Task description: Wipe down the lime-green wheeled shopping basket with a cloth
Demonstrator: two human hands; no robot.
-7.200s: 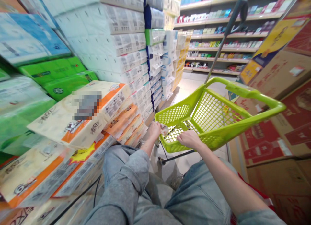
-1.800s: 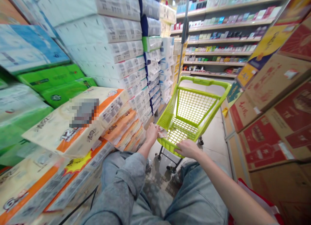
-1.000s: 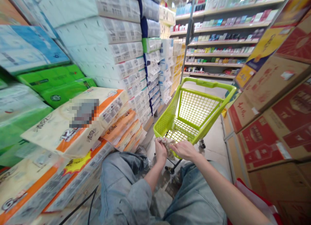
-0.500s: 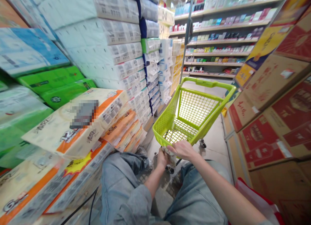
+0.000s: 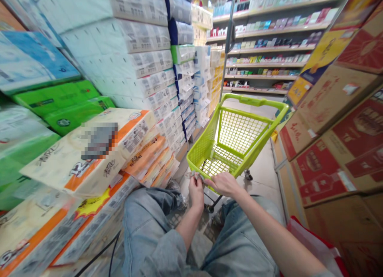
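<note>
A lime-green plastic shopping cart [image 5: 231, 149] stands in front of my knees, its near end towards me. My left hand [image 5: 196, 191] is closed on a crumpled greyish-white cloth [image 5: 194, 175], pressed against the near rim at its left corner. Just to the right, my right hand [image 5: 224, 184] grips the same rim, fingers curled over the edge. A bit of the cloth shows between the two hands; whether the right fingers also hold it I cannot tell. The basket's mesh floor and far mesh wall are visible.
Tissue packs [image 5: 89, 149] are piled at my left, with a blurred dark object [image 5: 101, 140] on top. Taller white stacks [image 5: 143, 53] rise behind. Red and brown cartons [image 5: 323, 161] line the right side. Stocked shelves [image 5: 269, 45] span the back. A metal pole [image 5: 228, 49] stands beyond the cart.
My left hand has moved up and slightly left, bringing the cloth from below the rim onto its left corner. My right hand stays on the rim.
</note>
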